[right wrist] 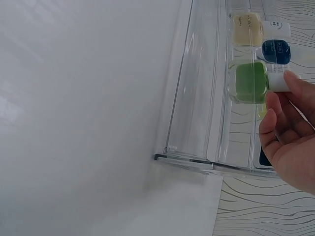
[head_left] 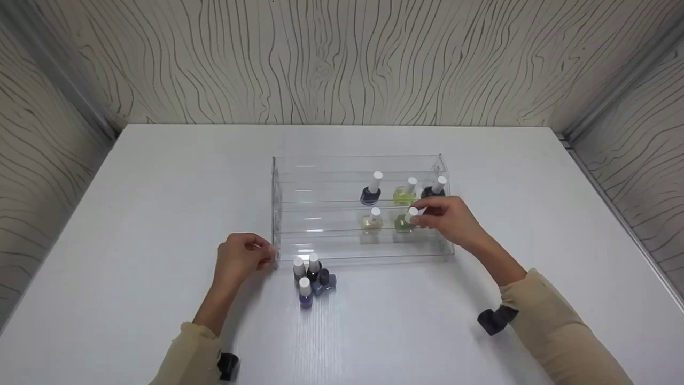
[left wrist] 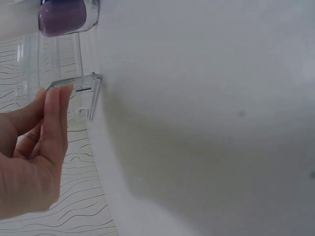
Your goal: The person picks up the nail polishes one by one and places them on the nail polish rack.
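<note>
A clear acrylic tiered rack [head_left: 342,259] stands on the white table. My right hand [head_left: 446,218] pinches the white cap of a green nail polish bottle [right wrist: 250,82], which sits on a lower tier. Beside it stands a cream nail polish bottle [right wrist: 247,29]. The tier behind carries a dark blue bottle [head_left: 370,195], a yellow bottle [head_left: 404,196] and a dark bottle [head_left: 433,191] partly hidden by the right hand. At the rack's front left corner, my left hand [head_left: 243,258] pinches the clear side panel [left wrist: 78,81] between thumb and fingertips.
In front of the rack's left part, several nail polish bottles cluster on the table, among them a purple one [head_left: 305,300] and a grey-blue one with a black cap [head_left: 325,286]. A patterned wall [head_left: 320,64] rises behind the table.
</note>
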Demonstrator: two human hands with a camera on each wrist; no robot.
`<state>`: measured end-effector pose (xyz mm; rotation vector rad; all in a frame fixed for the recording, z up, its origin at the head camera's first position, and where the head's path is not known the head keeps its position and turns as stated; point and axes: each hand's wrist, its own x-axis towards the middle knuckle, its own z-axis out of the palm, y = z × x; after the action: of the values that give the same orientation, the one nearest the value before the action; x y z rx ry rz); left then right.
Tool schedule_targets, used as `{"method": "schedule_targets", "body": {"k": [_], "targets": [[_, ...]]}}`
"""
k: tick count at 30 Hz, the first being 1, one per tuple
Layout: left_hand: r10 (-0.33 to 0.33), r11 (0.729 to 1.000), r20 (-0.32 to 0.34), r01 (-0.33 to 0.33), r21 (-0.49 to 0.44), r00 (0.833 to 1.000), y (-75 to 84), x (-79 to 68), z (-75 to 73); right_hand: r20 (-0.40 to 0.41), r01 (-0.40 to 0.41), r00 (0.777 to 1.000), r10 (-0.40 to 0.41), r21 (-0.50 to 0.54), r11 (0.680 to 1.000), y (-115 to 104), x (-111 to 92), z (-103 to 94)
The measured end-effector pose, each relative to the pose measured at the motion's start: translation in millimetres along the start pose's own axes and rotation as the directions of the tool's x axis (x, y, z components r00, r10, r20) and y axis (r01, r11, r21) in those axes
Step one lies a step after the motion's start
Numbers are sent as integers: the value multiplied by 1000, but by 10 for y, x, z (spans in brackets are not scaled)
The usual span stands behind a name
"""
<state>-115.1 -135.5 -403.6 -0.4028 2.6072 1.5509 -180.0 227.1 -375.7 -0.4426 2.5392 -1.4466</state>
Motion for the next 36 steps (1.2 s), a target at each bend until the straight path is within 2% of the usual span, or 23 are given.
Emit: {"method": "schedule_targets", "body": {"k": [16,24,28,36], "targets": [[21,1000,-6,-21,17,1000,2,-6,-1,-9,-13,1000,13,-22,1000,15,-11,-13],[6,1000,5,-6,14,1000,15,-10,-12,-18,-25,1000,25,0,1000,-8,-44,-25],[26,1000,4,-26,17,1000,12,-13,-16,-20,-15,1000,16,26,1000,-8,-61,-35],[18,1000,4,-19,20,1000,16,-24,-19,-31,10,999,-10,10,1000,-9,-90,-79]]}}
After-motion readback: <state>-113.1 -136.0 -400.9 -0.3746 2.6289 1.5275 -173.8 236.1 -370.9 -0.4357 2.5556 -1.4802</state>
